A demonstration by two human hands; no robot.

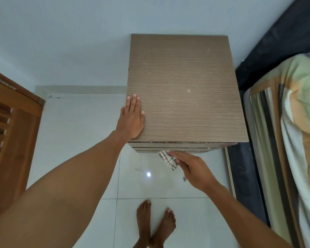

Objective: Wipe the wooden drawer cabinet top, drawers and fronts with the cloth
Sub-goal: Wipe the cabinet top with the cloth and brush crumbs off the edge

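Wood-grain brown cabinet (183, 90); checked cloth (167, 158) against drawer fronts (168, 147)

— Under the left hand's (132, 119) flat fingers (132, 102)?
— Matt wood-grain cabinet top (183, 90), finely ridged.
— Pinched in the right fingers (175, 155)?
— Soft checked woven cloth (167, 159).
— Below the fingers?
— Glossy, smooth floor tiles (150, 183), mirroring a light.

Brown wood-grain cabinet (183, 86) against wall, drawers closed; checked cloth (167, 159) at its front.

No text, label or number can be read anywhere
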